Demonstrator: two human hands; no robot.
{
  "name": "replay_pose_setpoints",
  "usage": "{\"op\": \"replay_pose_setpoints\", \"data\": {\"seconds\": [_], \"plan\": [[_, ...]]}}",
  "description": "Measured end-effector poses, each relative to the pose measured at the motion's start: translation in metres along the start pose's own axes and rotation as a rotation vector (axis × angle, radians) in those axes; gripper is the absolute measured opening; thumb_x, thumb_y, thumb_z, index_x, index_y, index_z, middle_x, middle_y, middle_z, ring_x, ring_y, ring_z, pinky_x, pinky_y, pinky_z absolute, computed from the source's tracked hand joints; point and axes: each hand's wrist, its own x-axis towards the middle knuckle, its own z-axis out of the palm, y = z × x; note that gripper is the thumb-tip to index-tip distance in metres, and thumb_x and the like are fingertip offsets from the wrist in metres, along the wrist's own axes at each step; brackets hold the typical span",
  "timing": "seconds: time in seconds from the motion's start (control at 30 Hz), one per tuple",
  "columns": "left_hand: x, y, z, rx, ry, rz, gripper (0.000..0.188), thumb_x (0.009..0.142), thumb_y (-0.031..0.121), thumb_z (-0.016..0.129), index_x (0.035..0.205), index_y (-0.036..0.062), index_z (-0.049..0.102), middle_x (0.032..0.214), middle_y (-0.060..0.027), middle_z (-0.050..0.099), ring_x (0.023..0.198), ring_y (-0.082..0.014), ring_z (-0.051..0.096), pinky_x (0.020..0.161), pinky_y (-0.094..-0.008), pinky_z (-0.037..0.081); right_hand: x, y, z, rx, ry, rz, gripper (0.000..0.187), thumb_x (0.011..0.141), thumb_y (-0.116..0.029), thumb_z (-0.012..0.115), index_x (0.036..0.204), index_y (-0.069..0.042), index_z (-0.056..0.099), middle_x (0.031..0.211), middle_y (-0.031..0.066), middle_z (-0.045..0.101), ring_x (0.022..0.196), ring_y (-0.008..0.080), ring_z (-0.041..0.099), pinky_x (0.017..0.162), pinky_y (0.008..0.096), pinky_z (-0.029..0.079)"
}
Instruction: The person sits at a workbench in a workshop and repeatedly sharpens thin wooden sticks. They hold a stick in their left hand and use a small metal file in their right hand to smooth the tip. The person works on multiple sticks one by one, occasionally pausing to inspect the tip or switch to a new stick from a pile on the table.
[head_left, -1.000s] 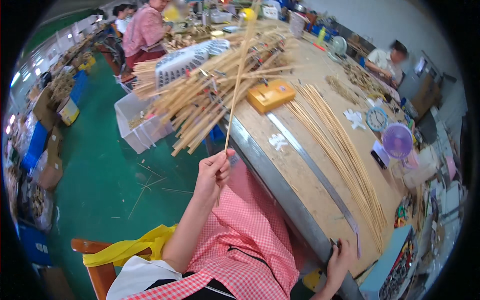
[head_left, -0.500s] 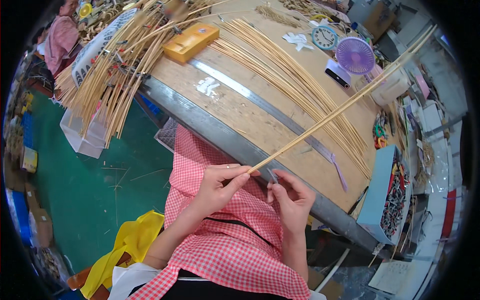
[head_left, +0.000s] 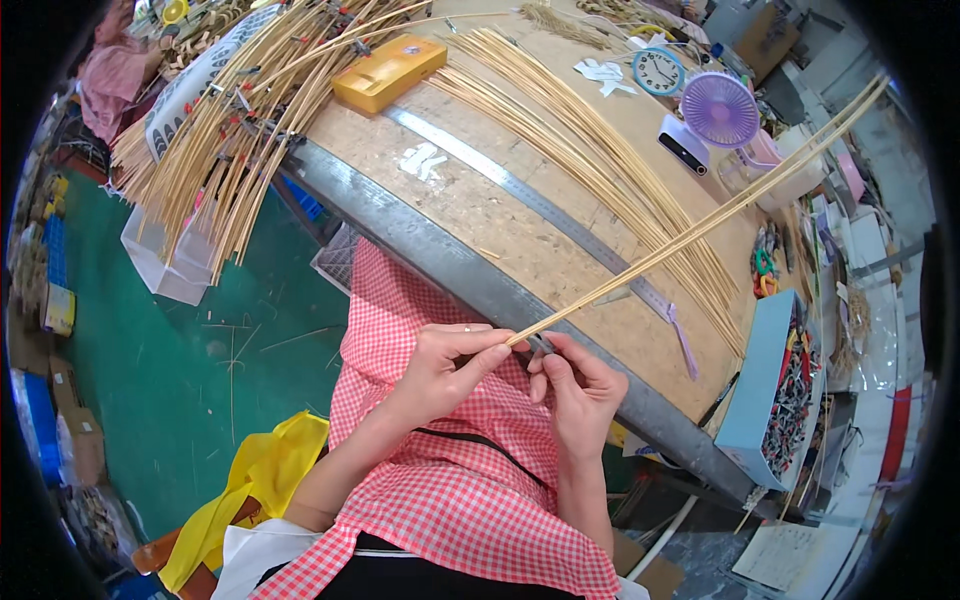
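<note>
My left hand point(head_left: 445, 372) pinches the near ends of a few long thin bamboo strips point(head_left: 680, 240), which slant up over the table to the far right. Close beside those ends, my right hand point(head_left: 580, 385) is closed on a small grey strip-like piece point(head_left: 541, 343) between thumb and fingers. Its kind is too small to make out. On the table, a row of loose bamboo strips point(head_left: 590, 150) lies spread behind a long steel ruler point(head_left: 530, 195), whose near end carries a purple ribbon point(head_left: 684, 345).
A yellow box point(head_left: 388, 72) sits near a big bundle of clipped strips point(head_left: 225, 160) overhanging the left edge. At right stand a purple fan point(head_left: 718, 108), a blue clock point(head_left: 657, 71) and a light blue box point(head_left: 752, 400) of small clips. The table's metal edge point(head_left: 430, 225) runs before me.
The grey piece in my right hand has come closer to the strip ends, and my hands are slightly nearer each other. My view has shifted a little.
</note>
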Motion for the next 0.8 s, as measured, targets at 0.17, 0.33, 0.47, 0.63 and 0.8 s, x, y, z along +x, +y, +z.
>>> {"op": "replay_pose_setpoints", "data": {"seconds": [0.17, 0.33, 0.47, 0.63, 0.8], "plan": [[0.000, -0.004, 0.001, -0.021, -0.044, -0.022, 0.018, 0.087, 0.004, 0.059, 0.102, -0.0040, 0.066, 0.087, -0.0139, 0.069, 0.078, -0.0184, 0.066, 0.068, -0.0278, 0.050, -0.001, 0.001, 0.002, 0.025, 0.004, -0.004, 0.020, 0.086, 0.008, 0.056, 0.105, 0.009, 0.063, 0.079, 0.0136, 0.065, 0.058, 0.0122, 0.057, 0.052, 0.0222, 0.046], [0.000, -0.004, 0.003, -0.035, -0.048, 0.026, 0.018, 0.088, 0.006, 0.059, 0.101, -0.0041, 0.066, 0.081, -0.0113, 0.068, 0.069, -0.0156, 0.063, 0.061, -0.0261, 0.048, -0.003, -0.002, 0.002, -0.026, 0.012, 0.013, 0.018, 0.086, 0.009, 0.056, 0.103, 0.009, 0.063, 0.082, 0.0109, 0.064, 0.064, 0.0113, 0.057, 0.056, 0.0217, 0.047], [0.002, -0.004, -0.006, -0.238, -0.188, -0.151, 0.018, 0.090, 0.010, 0.058, 0.099, -0.0026, 0.068, 0.075, -0.0064, 0.065, 0.059, -0.0092, 0.056, 0.053, -0.0213, 0.043, -0.001, 0.003, -0.007, -0.066, -0.060, -0.038, 0.019, 0.083, 0.011, 0.056, 0.100, 0.009, 0.063, 0.088, 0.0100, 0.063, 0.071, 0.0117, 0.058, 0.059, 0.0217, 0.047], [-0.001, 0.007, 0.000, -0.594, -0.242, -0.426, 0.022, 0.092, 0.015, 0.057, 0.092, -0.0042, 0.068, 0.067, -0.0017, 0.058, 0.050, -0.0032, 0.043, 0.044, -0.0171, 0.031, 0.001, 0.000, -0.016, -0.192, -0.153, -0.080, 0.023, 0.078, 0.013, 0.057, 0.097, 0.006, 0.066, 0.088, 0.0108, 0.064, 0.072, 0.0123, 0.058, 0.059, 0.0216, 0.046], [-0.003, 0.007, 0.005, -0.740, -0.266, -0.483, 0.020, 0.091, 0.014, 0.058, 0.090, -0.0035, 0.067, 0.067, -0.0020, 0.058, 0.050, -0.0020, 0.041, 0.044, -0.0167, 0.027, 0.003, 0.003, -0.021, -0.161, -0.190, -0.079, 0.014, 0.081, 0.008, 0.059, 0.094, 0.007, 0.066, 0.085, 0.0100, 0.063, 0.067, 0.0114, 0.056, 0.057, 0.0218, 0.044]]}}
